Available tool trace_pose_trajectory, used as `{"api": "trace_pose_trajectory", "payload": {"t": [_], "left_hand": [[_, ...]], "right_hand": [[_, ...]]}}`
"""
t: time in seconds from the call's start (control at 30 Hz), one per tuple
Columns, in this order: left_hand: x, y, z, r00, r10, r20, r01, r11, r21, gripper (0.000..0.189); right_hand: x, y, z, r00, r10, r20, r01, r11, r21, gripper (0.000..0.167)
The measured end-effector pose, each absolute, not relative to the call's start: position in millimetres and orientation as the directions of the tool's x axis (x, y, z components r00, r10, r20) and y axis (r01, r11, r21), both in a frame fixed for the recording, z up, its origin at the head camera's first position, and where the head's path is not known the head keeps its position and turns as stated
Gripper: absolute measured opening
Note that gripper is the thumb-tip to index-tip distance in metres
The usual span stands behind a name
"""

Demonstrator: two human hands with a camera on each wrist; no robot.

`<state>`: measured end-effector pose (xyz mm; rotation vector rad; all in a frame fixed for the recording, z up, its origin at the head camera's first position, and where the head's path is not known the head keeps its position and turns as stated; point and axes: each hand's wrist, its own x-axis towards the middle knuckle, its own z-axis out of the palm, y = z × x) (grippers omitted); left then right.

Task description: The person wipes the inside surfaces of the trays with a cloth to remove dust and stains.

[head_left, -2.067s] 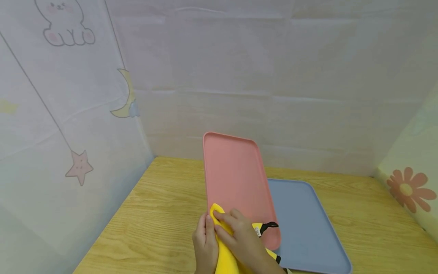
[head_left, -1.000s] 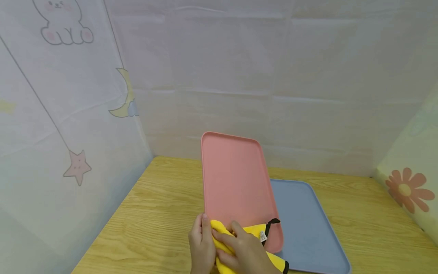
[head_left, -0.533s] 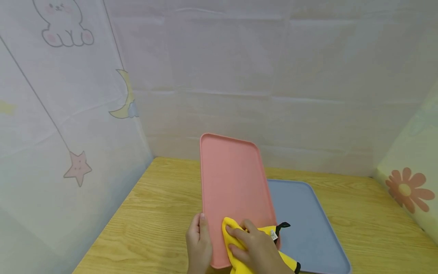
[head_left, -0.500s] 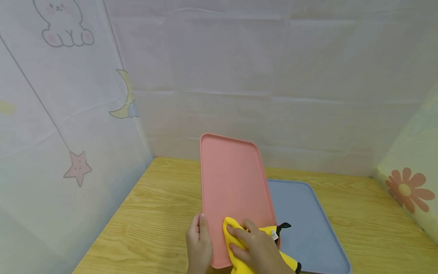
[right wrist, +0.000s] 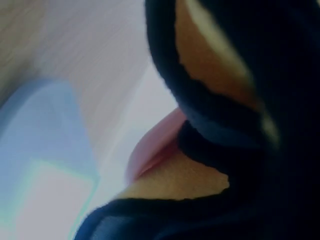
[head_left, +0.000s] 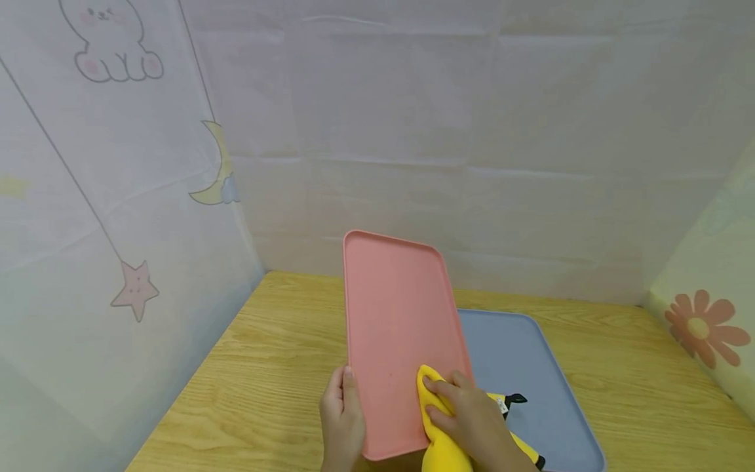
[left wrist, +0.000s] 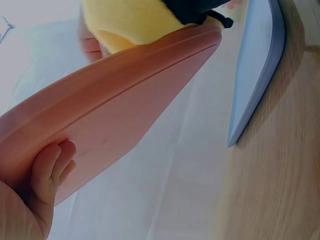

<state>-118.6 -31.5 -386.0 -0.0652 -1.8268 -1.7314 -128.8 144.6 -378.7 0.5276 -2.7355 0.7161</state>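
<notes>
A pink rectangular tray is held up at a tilt, its far end raised. My left hand grips its left edge near the bottom; in the left wrist view the fingers curl under the tray's underside. My right hand holds a yellow cloth with black trim and a white tag, pressing it on the tray's lower right part. In the right wrist view the cloth's black trim covers much of the picture and hides the right fingers.
A blue tray lies flat on the wooden table, right of and partly behind the pink one. A pale printed sheet stands behind the table and along its sides.
My right hand has moved the yellow cloth rightward across the pink tray, from beside the left hand to the lower right side. The left hand keeps its grip, shifting slightly left with the tray.
</notes>
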Motion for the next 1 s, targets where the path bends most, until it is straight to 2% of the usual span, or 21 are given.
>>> {"api": "trace_pose_trajectory", "payload": {"t": [0.33, 0.6, 0.77, 0.9, 1.0], "left_hand": [[-119, -33, -384, -0.788, -0.346, 0.509, 0.491, 0.145, 0.859, 0.021], [-122, -33, -385, -0.809, -0.318, 0.494, 0.480, 0.126, 0.868, 0.021], [-125, -30, -388, -0.822, -0.301, 0.483, 0.466, 0.132, 0.875, 0.021], [-131, -26, -391, -0.884, -0.282, 0.373, 0.367, 0.077, 0.927, 0.024], [-137, -21, -394, -0.935, -0.237, 0.262, 0.267, 0.010, 0.964, 0.026]], "right_hand": [[-146, 170, -387, -0.975, -0.162, 0.152, -0.208, 0.905, -0.370, 0.034], [-153, 176, -389, -0.985, -0.137, 0.100, -0.165, 0.915, -0.369, 0.035], [-153, 179, -387, -0.982, -0.129, 0.139, -0.173, 0.912, -0.372, 0.034], [-150, 181, -378, -0.972, -0.114, 0.207, -0.187, 0.907, -0.377, 0.034], [-147, 183, -371, -0.947, -0.109, 0.301, -0.224, 0.898, -0.378, 0.035]]}}
